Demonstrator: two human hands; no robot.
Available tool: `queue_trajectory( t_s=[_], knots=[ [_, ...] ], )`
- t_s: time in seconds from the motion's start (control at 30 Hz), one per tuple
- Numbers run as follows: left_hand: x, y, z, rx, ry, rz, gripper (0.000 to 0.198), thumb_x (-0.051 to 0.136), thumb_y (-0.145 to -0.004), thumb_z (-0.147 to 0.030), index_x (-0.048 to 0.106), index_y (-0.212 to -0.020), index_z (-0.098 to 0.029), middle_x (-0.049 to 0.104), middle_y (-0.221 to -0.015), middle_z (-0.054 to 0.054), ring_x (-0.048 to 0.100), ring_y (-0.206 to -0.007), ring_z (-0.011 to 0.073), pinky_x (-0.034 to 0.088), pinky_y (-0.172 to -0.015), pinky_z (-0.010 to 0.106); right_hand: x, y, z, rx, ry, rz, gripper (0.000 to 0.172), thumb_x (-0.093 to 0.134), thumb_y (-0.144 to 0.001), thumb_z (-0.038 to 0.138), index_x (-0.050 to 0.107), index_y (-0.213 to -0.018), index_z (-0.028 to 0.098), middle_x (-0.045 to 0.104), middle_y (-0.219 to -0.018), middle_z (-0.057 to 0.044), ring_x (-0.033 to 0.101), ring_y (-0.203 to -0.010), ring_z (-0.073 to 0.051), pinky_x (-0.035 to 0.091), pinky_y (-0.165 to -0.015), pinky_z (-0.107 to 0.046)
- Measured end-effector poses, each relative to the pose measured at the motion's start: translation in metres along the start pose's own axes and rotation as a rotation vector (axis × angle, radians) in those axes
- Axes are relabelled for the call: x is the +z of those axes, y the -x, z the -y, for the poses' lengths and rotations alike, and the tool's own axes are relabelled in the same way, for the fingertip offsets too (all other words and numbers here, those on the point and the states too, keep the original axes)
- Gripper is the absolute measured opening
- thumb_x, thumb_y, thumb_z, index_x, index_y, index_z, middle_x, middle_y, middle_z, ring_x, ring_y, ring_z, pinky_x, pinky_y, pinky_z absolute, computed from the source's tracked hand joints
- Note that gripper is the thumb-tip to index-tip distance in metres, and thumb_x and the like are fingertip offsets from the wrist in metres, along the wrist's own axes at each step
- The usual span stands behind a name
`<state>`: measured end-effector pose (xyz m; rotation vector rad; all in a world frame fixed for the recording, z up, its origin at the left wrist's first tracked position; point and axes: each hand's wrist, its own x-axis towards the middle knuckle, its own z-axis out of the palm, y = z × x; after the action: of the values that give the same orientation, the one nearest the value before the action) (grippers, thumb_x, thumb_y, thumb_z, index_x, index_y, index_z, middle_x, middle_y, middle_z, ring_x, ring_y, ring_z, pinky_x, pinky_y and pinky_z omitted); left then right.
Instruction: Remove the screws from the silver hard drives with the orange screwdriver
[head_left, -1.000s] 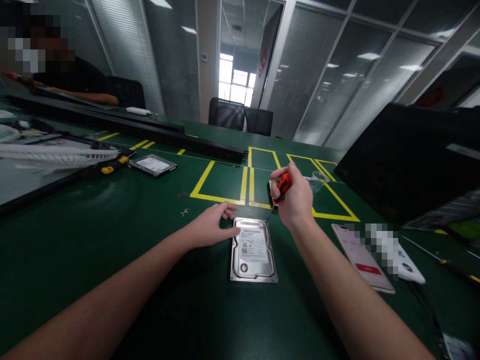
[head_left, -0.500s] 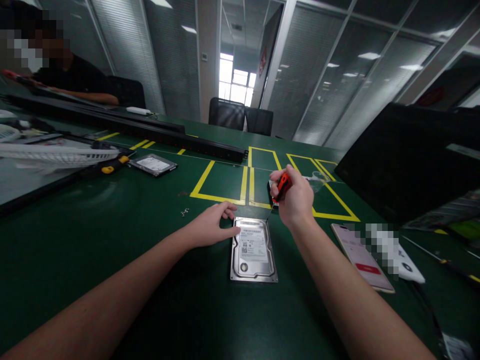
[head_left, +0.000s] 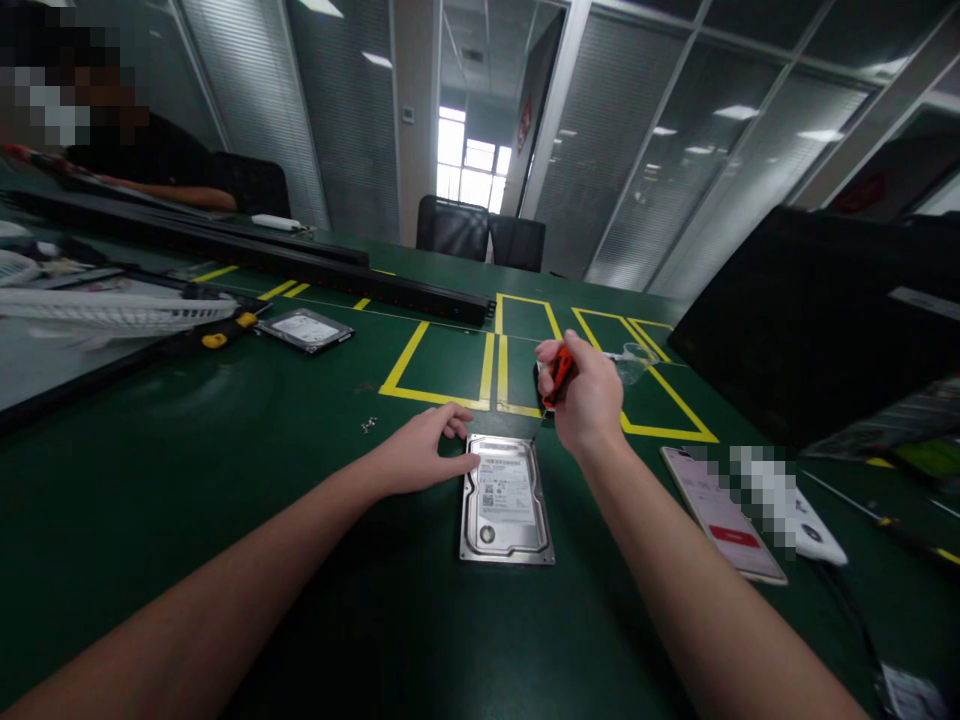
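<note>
A silver hard drive [head_left: 510, 500] lies label up on the green table. My left hand [head_left: 424, 452] steadies it at the upper left, thumb on the edge and fingers bent by the corner. My right hand [head_left: 589, 395] is wrapped round the red and black handle of a screwdriver [head_left: 560, 375]. Its thin shaft slants down to the drive's upper right corner; whether the tip sits in a screw is too small to tell. Several small screws [head_left: 369, 425] lie left of my left hand. Behind my right fingers, a dark object is mostly hidden.
Another hard drive [head_left: 306, 328] lies farther left, near a yellow and black tool handle [head_left: 229, 332] and a white basket [head_left: 120, 305]. A long black power strip [head_left: 420, 295] crosses the back. At right are a phone [head_left: 720, 515], a white device [head_left: 814, 530] and a black monitor [head_left: 810, 320]. Someone sits far left.
My right hand has shifted slightly left, and the screwdriver handle has turned a little with it. The left hand and the hard drive stay in place.
</note>
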<state>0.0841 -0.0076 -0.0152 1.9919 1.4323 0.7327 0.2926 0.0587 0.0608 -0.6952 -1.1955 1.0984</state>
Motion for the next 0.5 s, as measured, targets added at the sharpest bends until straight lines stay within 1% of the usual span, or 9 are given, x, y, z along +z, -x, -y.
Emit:
queue_trajectory(
  t_s=[0.07,0.1,0.2,0.3,0.4,0.43,0.5],
  knots=[
    [-0.0001,0.0001,-0.0001,-0.007,0.000,0.003,0.069,0.075,-0.084,-0.056,0.056,-0.137,-0.015,0.069,-0.121,0.010,0.062,-0.114,0.0274,0.050,-0.099,0.041,0.0011,0.0014,0.0011,-0.002,0.019,-0.017,0.036,0.073,-0.088,0.042,0.060,-0.063,0.020,0.066,-0.066,0.000,0.051,-0.044,-0.007,0.032,-0.041,-0.024],
    [-0.0001,0.0000,-0.0001,-0.008,-0.002,0.004,0.069,0.075,-0.084,-0.056,0.056,-0.137,-0.015,0.069,-0.121,0.010,0.062,-0.114,0.0274,0.050,-0.099,0.041,0.0019,0.0022,0.0015,0.005,0.026,-0.024,0.034,0.076,-0.086,0.040,0.057,-0.064,0.021,0.066,-0.066,0.001,0.052,-0.046,-0.007,0.032,-0.041,-0.024],
    [-0.0002,-0.0006,-0.0003,-0.003,-0.008,0.002,0.069,0.075,-0.083,-0.056,0.056,-0.136,-0.016,0.069,-0.121,0.010,0.062,-0.114,0.0274,0.050,-0.099,0.041,0.0036,0.0035,0.0010,0.027,0.024,-0.022,0.035,0.080,-0.083,0.040,0.053,-0.069,0.023,0.060,-0.059,0.005,0.048,-0.042,-0.007,0.028,-0.038,-0.024],
    [-0.0010,-0.0005,-0.0019,-0.008,-0.008,0.003,0.069,0.075,-0.083,-0.056,0.056,-0.137,-0.016,0.069,-0.121,0.010,0.062,-0.115,0.0280,0.050,-0.099,0.041,0.0024,0.0021,-0.0013,0.013,-0.011,-0.014,0.036,0.071,-0.088,0.050,0.058,-0.070,0.022,0.058,-0.058,0.005,0.042,-0.038,-0.006,0.023,-0.038,-0.025],
    [-0.0023,0.0001,-0.0040,-0.023,-0.006,0.009,0.070,0.075,-0.083,-0.057,0.056,-0.137,-0.016,0.069,-0.121,0.010,0.063,-0.115,0.0282,0.050,-0.098,0.041,0.0001,0.0000,-0.0027,0.027,-0.015,-0.003,0.048,0.055,-0.096,0.055,0.066,-0.066,0.019,0.054,-0.054,0.002,0.041,-0.038,-0.007,0.025,-0.039,-0.026],
    [-0.0025,0.0003,-0.0044,-0.025,-0.006,0.010,0.070,0.075,-0.083,-0.056,0.056,-0.137,-0.016,0.069,-0.121,0.010,0.063,-0.115,0.0281,0.050,-0.098,0.041,-0.0001,-0.0002,-0.0026,0.026,-0.011,0.001,0.049,0.055,-0.096,0.054,0.067,-0.065,0.018,0.055,-0.055,0.001,0.042,-0.039,-0.007,0.026,-0.039,-0.026],
    [-0.0026,0.0001,-0.0046,-0.024,-0.007,0.010,0.070,0.074,-0.083,-0.057,0.056,-0.137,-0.016,0.069,-0.122,0.010,0.062,-0.115,0.0279,0.050,-0.098,0.041,0.0007,0.0005,-0.0017,0.002,-0.006,0.004,0.043,0.063,-0.092,0.049,0.067,-0.064,0.018,0.062,-0.064,-0.001,0.047,-0.042,-0.007,0.030,-0.041,-0.025]
  ],
)
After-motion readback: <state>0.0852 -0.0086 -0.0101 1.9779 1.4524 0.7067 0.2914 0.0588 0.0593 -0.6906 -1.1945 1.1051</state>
